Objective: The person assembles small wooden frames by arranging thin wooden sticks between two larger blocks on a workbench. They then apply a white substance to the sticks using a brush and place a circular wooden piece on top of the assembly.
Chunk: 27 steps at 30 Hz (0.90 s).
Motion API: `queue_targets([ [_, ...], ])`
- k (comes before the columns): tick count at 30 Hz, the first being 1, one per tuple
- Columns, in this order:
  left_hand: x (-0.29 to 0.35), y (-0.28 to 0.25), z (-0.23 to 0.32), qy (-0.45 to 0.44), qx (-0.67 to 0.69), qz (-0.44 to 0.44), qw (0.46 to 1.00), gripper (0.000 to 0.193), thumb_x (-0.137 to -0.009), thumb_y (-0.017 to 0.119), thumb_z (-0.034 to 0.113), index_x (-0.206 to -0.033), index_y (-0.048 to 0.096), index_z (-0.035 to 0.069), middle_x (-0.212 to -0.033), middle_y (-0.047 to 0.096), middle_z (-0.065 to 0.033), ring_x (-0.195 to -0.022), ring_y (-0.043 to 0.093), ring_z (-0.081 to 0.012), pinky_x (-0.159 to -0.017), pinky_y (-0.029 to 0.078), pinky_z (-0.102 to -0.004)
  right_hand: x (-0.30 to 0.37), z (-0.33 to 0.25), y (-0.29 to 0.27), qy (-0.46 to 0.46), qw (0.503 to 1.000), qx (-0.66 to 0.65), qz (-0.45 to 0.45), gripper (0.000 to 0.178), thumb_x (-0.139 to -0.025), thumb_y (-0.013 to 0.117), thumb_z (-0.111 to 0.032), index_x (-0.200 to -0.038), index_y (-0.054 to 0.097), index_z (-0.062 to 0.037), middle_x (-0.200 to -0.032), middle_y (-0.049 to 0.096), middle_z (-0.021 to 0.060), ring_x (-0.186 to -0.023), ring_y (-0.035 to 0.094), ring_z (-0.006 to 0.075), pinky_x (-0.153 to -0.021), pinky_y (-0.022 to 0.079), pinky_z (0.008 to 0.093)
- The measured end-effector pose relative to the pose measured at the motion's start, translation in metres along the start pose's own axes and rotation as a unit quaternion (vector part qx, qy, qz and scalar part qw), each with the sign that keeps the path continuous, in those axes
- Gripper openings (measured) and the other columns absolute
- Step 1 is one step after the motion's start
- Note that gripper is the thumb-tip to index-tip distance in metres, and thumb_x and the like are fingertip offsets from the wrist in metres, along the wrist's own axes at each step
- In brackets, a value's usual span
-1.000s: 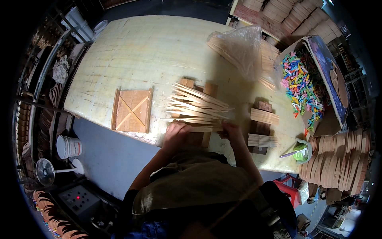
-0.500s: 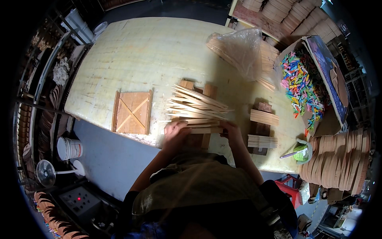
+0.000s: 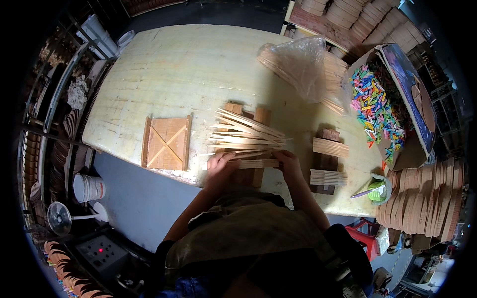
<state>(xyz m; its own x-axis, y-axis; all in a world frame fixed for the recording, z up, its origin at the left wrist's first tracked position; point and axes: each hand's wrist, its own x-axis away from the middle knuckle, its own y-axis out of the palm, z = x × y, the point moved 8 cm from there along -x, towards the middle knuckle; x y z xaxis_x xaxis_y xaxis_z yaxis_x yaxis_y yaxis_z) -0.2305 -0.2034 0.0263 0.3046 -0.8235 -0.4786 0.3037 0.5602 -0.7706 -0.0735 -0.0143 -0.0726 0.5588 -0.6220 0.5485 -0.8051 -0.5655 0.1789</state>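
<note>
My left hand (image 3: 219, 166) and my right hand (image 3: 288, 163) are closed at opposite ends of thin pale wooden strips (image 3: 257, 163) near the table's front edge. Just beyond them a loose fan of more wooden strips (image 3: 248, 130) lies crosswise on two brown wooden blocks (image 3: 263, 116). How many strips sit in my fingers is too fine to tell. Left of my hands is a square wooden frame (image 3: 166, 143) with two slats crossed in an X. Neatly lined-up strips (image 3: 330, 147) rest on another wooden support to the right, with a second row (image 3: 328, 177) nearer me.
A clear plastic bag (image 3: 303, 64) covers long wooden pieces on the pale table (image 3: 174, 64). At right stands a box of colourful small clips (image 3: 372, 104), beside a green container with a brush (image 3: 376, 191) and stacked wooden bands (image 3: 422, 198). A white bucket (image 3: 88, 188) and fan (image 3: 59, 218) stand left.
My hands stay at the ends of the strips with only a slight shift of the fingers. The whole view has moved a little; the objects on the table lie as before.
</note>
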Motion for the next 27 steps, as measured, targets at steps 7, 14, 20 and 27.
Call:
queue_targets([
  [7,0.001,0.005,-0.004,-0.015,0.038,-0.015,0.999,0.034,-0.074,0.066,0.018,-0.108,0.066,0.014,-0.121,0.058,-0.0036,-0.114,0.052,-0.0305,-0.09,0.042,-0.0453,0.014,-0.006,0.007,-0.004,0.999,-0.005,-0.032,0.034,-0.091,0.062,-0.026,-0.113,0.062,0.0,-0.099,0.064,0.0059,-0.089,0.062,0.0149,-0.071,0.053,0.0295],
  [14,0.002,0.006,-0.005,0.004,0.034,-0.007,0.999,0.035,-0.074,0.066,0.018,-0.109,0.066,0.014,-0.124,0.058,-0.0042,-0.117,0.052,-0.0332,-0.093,0.043,-0.0459,0.008,-0.005,0.004,-0.005,0.999,0.034,-0.014,0.038,-0.093,0.061,-0.031,-0.112,0.062,0.0015,-0.1,0.064,0.0081,-0.088,0.062,0.0145,-0.07,0.054,0.0289],
  [20,0.003,0.01,-0.005,0.002,0.02,-0.03,0.999,0.036,-0.076,0.065,0.019,-0.112,0.065,0.014,-0.126,0.058,-0.005,-0.121,0.05,-0.0344,-0.095,0.042,-0.0471,0.008,-0.004,-0.003,-0.023,0.999,0.042,0.023,0.034,-0.092,0.062,-0.03,-0.103,0.066,0.0013,-0.093,0.064,0.0077,-0.086,0.062,0.0156,-0.07,0.053,0.0291],
  [27,0.001,0.01,-0.006,-0.013,0.039,-0.028,0.999,0.038,-0.079,0.061,0.016,-0.117,0.062,0.011,-0.119,0.059,-0.0043,-0.107,0.055,-0.0307,-0.091,0.043,-0.043,0.003,0.001,0.0,0.01,1.0,0.014,-0.023,0.029,-0.09,0.066,-0.026,-0.105,0.065,-0.0007,-0.094,0.064,0.0059,-0.086,0.061,0.0157,-0.072,0.052,0.03],
])
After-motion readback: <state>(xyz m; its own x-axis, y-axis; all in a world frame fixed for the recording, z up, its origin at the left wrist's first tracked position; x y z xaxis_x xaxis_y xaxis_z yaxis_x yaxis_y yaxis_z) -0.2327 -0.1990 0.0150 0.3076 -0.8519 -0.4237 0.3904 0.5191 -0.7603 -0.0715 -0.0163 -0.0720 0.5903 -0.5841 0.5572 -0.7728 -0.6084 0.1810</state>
